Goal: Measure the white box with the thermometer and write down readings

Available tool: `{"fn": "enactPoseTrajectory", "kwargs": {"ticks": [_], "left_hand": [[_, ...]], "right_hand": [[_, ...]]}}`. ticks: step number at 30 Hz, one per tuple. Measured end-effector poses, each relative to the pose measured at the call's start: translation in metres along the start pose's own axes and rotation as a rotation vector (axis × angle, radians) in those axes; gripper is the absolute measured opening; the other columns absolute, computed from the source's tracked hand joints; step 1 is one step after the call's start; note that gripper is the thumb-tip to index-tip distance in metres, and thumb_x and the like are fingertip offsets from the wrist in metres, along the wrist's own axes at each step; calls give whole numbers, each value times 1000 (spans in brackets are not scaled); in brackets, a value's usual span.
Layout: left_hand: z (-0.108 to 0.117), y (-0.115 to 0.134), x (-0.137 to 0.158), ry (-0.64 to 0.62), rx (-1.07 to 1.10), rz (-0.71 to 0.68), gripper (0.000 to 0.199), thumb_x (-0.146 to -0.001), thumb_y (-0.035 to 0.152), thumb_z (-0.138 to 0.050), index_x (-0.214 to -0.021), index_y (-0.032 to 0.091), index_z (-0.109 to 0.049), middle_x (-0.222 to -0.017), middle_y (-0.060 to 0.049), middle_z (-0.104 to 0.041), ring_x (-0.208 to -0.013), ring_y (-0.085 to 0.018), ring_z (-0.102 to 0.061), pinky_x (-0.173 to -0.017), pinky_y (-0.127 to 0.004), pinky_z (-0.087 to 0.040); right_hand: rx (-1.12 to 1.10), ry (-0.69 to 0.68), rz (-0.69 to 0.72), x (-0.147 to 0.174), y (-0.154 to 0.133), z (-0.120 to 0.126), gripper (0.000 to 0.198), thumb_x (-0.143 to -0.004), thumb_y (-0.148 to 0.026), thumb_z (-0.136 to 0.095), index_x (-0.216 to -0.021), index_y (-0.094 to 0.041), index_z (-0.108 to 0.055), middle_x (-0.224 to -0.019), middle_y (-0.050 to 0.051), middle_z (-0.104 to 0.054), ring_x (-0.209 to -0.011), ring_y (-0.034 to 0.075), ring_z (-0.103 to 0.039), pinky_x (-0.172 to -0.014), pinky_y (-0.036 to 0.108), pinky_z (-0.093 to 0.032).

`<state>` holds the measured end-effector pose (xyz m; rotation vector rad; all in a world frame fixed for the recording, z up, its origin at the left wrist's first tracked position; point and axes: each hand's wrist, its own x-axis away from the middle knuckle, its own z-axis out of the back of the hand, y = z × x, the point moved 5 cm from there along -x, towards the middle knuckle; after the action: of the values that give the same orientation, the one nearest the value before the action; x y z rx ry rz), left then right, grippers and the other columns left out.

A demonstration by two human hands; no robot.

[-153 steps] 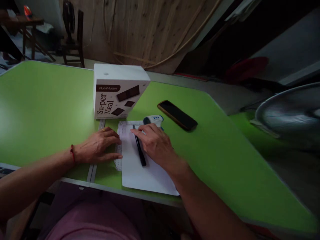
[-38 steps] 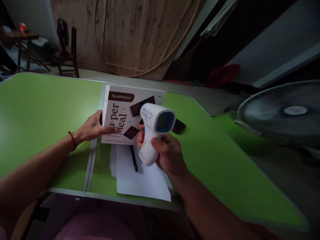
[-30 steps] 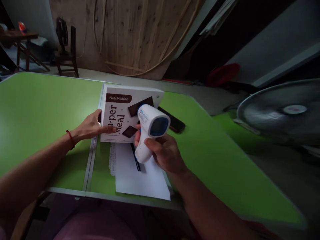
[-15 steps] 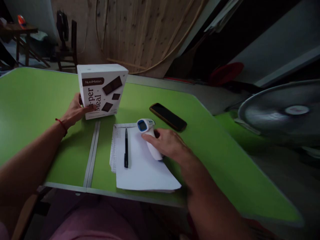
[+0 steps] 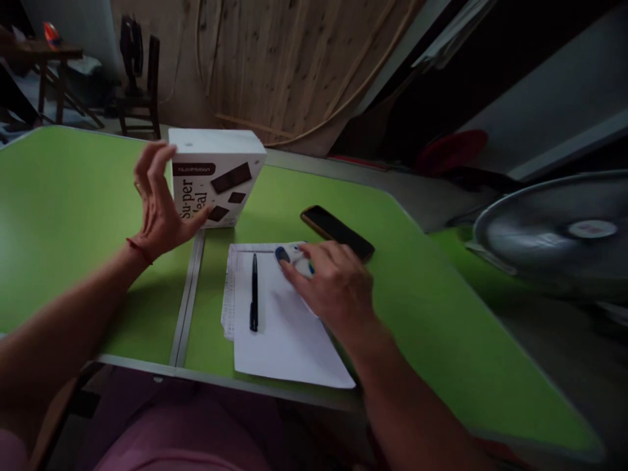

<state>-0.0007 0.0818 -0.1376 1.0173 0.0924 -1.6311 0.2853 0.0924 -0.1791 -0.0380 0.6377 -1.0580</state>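
A white box (image 5: 245, 186) with brown pictures and "NutriMotion" on its front stands upright on the green table. My left hand (image 5: 161, 209) is at its left edge, fingers spread apart, with the thumb across the lower front; whether the hand touches the box I cannot tell. My right hand (image 5: 338, 284) is closed over a white and blue infrared thermometer (image 5: 283, 254), which lies low over a stack of paper (image 5: 289, 350). The hand hides most of the thermometer's handle. Left of it on the paper rests a black pen (image 5: 254, 294).
Beyond my right hand lies a dark phone (image 5: 333, 226) in a brown-edged case. A metal seam (image 5: 189, 304) crosses the green table (image 5: 417, 314). To the right is a large round metal object (image 5: 549, 222); a chair (image 5: 140, 101) stands behind the table.
My left hand has risen from the box's lower left and spread its fingers. The thermometer has tipped down toward the paper, and my right hand has come over the top of it.
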Motion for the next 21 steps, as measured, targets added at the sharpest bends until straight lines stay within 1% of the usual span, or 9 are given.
{"fn": "enactPoseTrajectory", "kwargs": {"ticks": [2,4,5,7,9,12,16,18,21], "left_hand": [[-7,24,6,-61,-59,-72,76,-87,58,-66,-145,22,-32,-152,-15,-35,-149,-41,-22,-118,-59,-27],[-21,44,13,-222,-69,-181,65,-86,54,-69,-135,20,-44,-142,-15,-47,-134,-38,-43,-110,-55,-37],[-30,49,17,-320,-74,-217,67,-83,56,-72,-133,18,-47,-137,-15,-51,-126,-37,-49,-106,-54,-40],[-46,52,25,-522,-115,-236,78,-75,62,-78,-132,16,-50,-131,-17,-56,-117,-36,-54,-102,-52,-43],[-57,48,32,-709,-190,-205,85,-70,66,-80,-131,12,-54,-127,-19,-59,-113,-37,-57,-98,-50,-45],[-63,47,40,-921,-275,-157,77,-74,62,-78,-128,11,-58,-115,-18,-68,-98,-33,-65,-84,-41,-50],[-61,66,48,-1048,-326,-197,68,-77,59,-78,-124,12,-62,-88,-12,-73,-78,-27,-68,-67,-33,-47],[-60,77,53,-1065,-347,-229,65,-80,57,-77,-123,11,-62,-83,-12,-73,-76,-27,-69,-66,-32,-47],[-61,88,63,-1078,-339,-244,49,-86,46,-74,-118,11,-63,-81,-11,-74,-76,-24,-70,-68,-30,-48]], "right_hand": [[-139,-89,59,5,-17,-10,26,-89,-45,-62,-86,-20,-68,-76,10,-70,-68,23,-63,-64,37,-47],[-196,-191,67,10,-28,-23,25,-87,-46,-65,-88,-20,-67,-68,6,-68,-59,20,-61,-59,34,-45],[-194,-229,57,12,-31,-28,26,-85,-46,-67,-90,-21,-67,-66,4,-67,-57,20,-61,-57,34,-45],[-176,-280,23,14,-29,-35,26,-82,-42,-70,-96,-21,-66,-66,2,-67,-56,19,-60,-56,33,-44],[-211,-295,-13,13,-24,-37,25,-80,-33,-65,-103,-21,-66,-65,0,-65,-55,18,-59,-55,32,-44],[-383,-239,-57,10,-16,-33,30,-83,-28,-54,-109,-23,-68,-70,0,-64,-60,17,-59,-60,33,-49],[-686,-124,-183,10,-11,-34,33,-85,-32,-55,-116,-25,-65,-93,5,-68,-86,21,-65,-82,41,-55],[-834,-113,-258,12,-10,-39,43,-80,-34,-64,-121,-26,-60,-93,3,-65,-87,20,-65,-84,40,-56],[-964,-61,-295,14,-12,-41,43,-74,-39,-77,-110,-28,-57,-83,-2,-58,-76,15,-61,-77,33,-56]]}}
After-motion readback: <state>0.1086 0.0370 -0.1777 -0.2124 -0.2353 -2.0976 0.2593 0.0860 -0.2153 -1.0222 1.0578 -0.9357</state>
